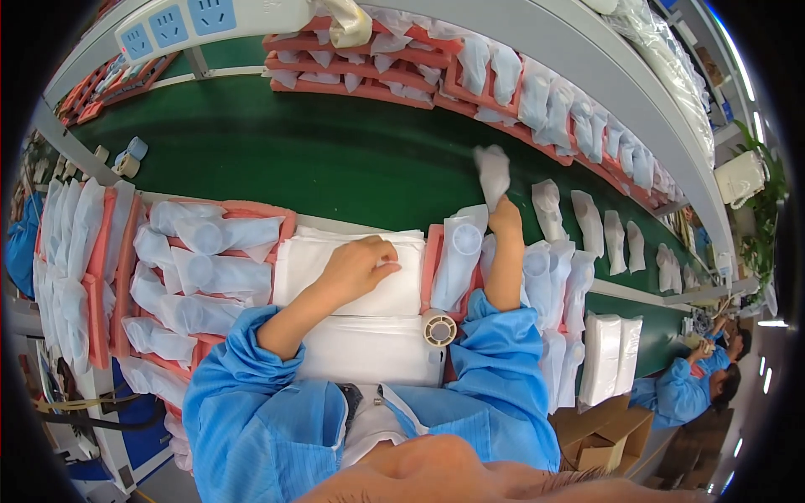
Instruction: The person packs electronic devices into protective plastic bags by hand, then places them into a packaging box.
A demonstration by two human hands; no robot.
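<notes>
My left hand (359, 264) rests with curled fingers on a stack of flat white bags (352, 281) in front of me, pinching the top sheet. My right hand (504, 216) reaches forward over the green conveyor belt (319, 159) and holds a white bagged item (492, 172) just above the belt. A red tray (433, 251) with white bagged round parts (463, 251) lies between my two arms. A small tape roll (438, 328) stands near my right elbow. Both forearms are in blue sleeves.
Red trays of bagged parts (197, 277) stand at my left, more are stacked across the belt (369, 59). Single bagged parts (587, 220) lie in a row on the belt to the right. A power strip (180, 23) hangs above. Another person in blue (688, 386) works at right.
</notes>
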